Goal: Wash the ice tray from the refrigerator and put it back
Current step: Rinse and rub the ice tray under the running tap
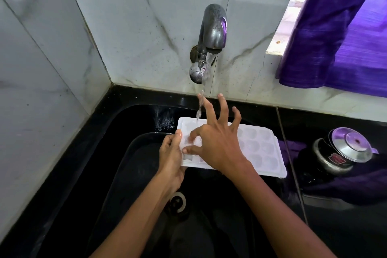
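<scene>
Big black sink [129, 115] fills the corner under the marble-look tiles, and inside it sits a dark tub [134, 165], whether it holds water is hard to tell. Over that tub hovers the white ice tray [261, 148], held roughly level so the stream can run across its pockets and drain down into the basin rather than over the counter. Those pockets look empty, wet at most. Up on the wall the steel tap [211, 33] is running, a thin stream of water [200, 107] landing at the tray's far left corner.

Off on the right counter, a pressure cooker [339, 151] with its lid on sits on a purple cloth [345, 182], well apart from the action.

Now the hands. The left hand [171, 153] curls around the tray's left end, thumb on top, steadying it. The right hand [217, 142] spreads wide, fingers apart, thumb and forefinger working down into the pockets: scrubbing, I'd say. Washing is mid-way; the refrigerator trip is yet to come.
</scene>
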Demonstrator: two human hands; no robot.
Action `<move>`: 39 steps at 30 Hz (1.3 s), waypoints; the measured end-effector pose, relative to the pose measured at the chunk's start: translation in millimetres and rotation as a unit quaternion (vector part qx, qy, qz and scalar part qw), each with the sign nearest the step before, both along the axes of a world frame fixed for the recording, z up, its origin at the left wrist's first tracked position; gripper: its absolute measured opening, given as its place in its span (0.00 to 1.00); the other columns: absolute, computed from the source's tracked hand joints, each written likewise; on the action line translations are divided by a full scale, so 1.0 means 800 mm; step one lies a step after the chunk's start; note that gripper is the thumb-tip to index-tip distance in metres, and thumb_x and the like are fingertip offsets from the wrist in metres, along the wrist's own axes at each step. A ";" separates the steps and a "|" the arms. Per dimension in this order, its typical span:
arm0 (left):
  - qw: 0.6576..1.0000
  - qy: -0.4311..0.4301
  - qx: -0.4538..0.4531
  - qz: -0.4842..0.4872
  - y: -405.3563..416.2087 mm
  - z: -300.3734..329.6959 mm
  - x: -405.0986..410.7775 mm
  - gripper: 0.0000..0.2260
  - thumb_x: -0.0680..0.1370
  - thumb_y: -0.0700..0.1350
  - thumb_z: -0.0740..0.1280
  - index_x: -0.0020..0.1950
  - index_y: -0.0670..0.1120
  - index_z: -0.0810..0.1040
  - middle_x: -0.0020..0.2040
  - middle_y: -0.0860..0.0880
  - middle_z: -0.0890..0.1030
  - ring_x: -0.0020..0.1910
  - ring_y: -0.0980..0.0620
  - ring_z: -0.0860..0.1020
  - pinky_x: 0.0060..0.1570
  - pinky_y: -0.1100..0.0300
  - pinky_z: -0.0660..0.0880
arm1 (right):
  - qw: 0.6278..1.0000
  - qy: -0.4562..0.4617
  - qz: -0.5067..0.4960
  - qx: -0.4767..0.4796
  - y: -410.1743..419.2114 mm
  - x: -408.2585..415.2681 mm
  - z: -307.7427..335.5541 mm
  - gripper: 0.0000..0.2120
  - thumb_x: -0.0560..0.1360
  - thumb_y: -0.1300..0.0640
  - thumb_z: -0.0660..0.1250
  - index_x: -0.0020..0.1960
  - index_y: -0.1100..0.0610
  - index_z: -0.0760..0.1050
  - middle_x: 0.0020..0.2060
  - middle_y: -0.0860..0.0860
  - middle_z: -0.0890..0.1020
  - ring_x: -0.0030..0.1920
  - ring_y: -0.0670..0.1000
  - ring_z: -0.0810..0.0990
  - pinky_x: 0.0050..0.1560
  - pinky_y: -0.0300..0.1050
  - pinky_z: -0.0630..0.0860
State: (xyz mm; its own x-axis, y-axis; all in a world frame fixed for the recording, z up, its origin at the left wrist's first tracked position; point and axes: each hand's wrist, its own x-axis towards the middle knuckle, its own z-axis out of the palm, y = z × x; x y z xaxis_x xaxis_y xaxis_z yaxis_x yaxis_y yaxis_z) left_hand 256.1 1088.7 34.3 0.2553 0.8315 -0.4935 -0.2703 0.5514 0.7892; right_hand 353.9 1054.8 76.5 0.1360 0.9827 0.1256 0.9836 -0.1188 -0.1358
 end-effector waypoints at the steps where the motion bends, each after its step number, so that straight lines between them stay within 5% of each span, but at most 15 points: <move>1: 1.000 -0.002 -0.001 0.001 0.000 0.000 0.000 0.10 0.80 0.50 0.61 0.49 0.43 0.71 0.37 0.45 0.79 0.32 0.49 0.77 0.27 0.58 0.78 | 1.000 -0.005 0.004 -0.030 -0.001 -0.001 0.001 0.16 0.68 0.36 0.68 0.48 0.44 0.82 0.77 0.49 0.42 0.73 0.59 0.32 0.67 0.63 0.34; 4: 1.000 0.001 -0.004 -0.002 0.000 0.000 0.000 0.10 0.80 0.50 0.60 0.49 0.43 0.71 0.40 0.44 0.80 0.35 0.48 0.77 0.29 0.58 0.78 | 0.997 -0.020 0.010 -0.077 0.000 0.000 0.004 0.17 0.73 0.36 0.62 0.54 0.43 0.80 0.76 0.48 0.36 0.73 0.60 0.28 0.67 0.64 0.32; 9: 1.000 -0.001 0.002 0.001 0.001 0.002 -0.001 0.10 0.81 0.50 0.60 0.49 0.43 0.70 0.38 0.44 0.80 0.33 0.48 0.78 0.28 0.58 0.78 | 1.000 0.017 0.006 -0.023 0.003 0.000 0.001 0.15 0.68 0.36 0.68 0.47 0.44 0.83 0.77 0.45 0.43 0.73 0.56 0.31 0.67 0.62 0.33; 15: 1.000 -0.011 -0.010 0.011 0.004 0.001 0.000 0.09 0.81 0.49 0.60 0.48 0.43 0.71 0.37 0.45 0.80 0.32 0.50 0.76 0.28 0.59 0.77 | 0.996 -0.007 0.009 -0.086 0.005 -0.005 0.002 0.17 0.75 0.37 0.61 0.57 0.43 0.79 0.77 0.47 0.38 0.73 0.59 0.29 0.64 0.62 0.31; 22: 1.000 -0.003 0.007 0.028 0.015 0.011 0.000 0.10 0.80 0.50 0.61 0.49 0.44 0.71 0.36 0.46 0.81 0.28 0.51 0.77 0.25 0.63 0.75 | 0.989 0.055 -0.052 0.126 0.002 -0.009 -0.010 0.11 0.59 0.39 0.76 0.30 0.45 0.81 0.72 0.45 0.65 0.73 0.56 0.48 0.65 0.60 0.48; 26: 1.000 -0.011 0.005 0.024 0.019 0.016 -0.002 0.10 0.81 0.50 0.60 0.47 0.44 0.69 0.38 0.44 0.78 0.20 0.55 0.71 0.20 0.66 0.70 | 0.995 0.022 0.000 0.095 -0.011 -0.015 -0.024 0.09 0.72 0.40 0.66 0.41 0.41 0.83 0.75 0.50 0.60 0.72 0.57 0.45 0.64 0.59 0.45; 31: 0.999 -0.012 -0.020 0.022 0.019 0.014 -0.003 0.10 0.81 0.50 0.60 0.49 0.44 0.69 0.47 0.40 0.77 0.17 0.56 0.71 0.15 0.70 0.62 | 0.999 0.023 0.040 0.028 -0.018 -0.014 -0.021 0.13 0.75 0.37 0.60 0.51 0.40 0.80 0.78 0.50 0.48 0.72 0.55 0.34 0.65 0.60 0.35; 35: 1.000 -0.010 -0.017 0.020 0.020 0.013 -0.003 0.09 0.81 0.50 0.60 0.51 0.44 0.69 0.43 0.43 0.77 0.18 0.56 0.71 0.15 0.70 0.61 | 0.999 -0.039 0.011 0.029 -0.018 -0.017 -0.036 0.09 0.65 0.42 0.75 0.44 0.37 0.79 0.75 0.53 0.59 0.72 0.63 0.49 0.63 0.62 0.47; 39: 0.999 -0.002 -0.025 0.024 0.023 0.011 -0.004 0.10 0.80 0.50 0.60 0.52 0.44 0.70 0.41 0.44 0.78 0.18 0.56 0.70 0.15 0.70 0.62 | 0.992 -0.040 0.017 0.122 -0.020 -0.021 -0.036 0.02 0.67 0.42 0.71 0.38 0.39 0.80 0.72 0.52 0.67 0.71 0.63 0.56 0.63 0.62 0.51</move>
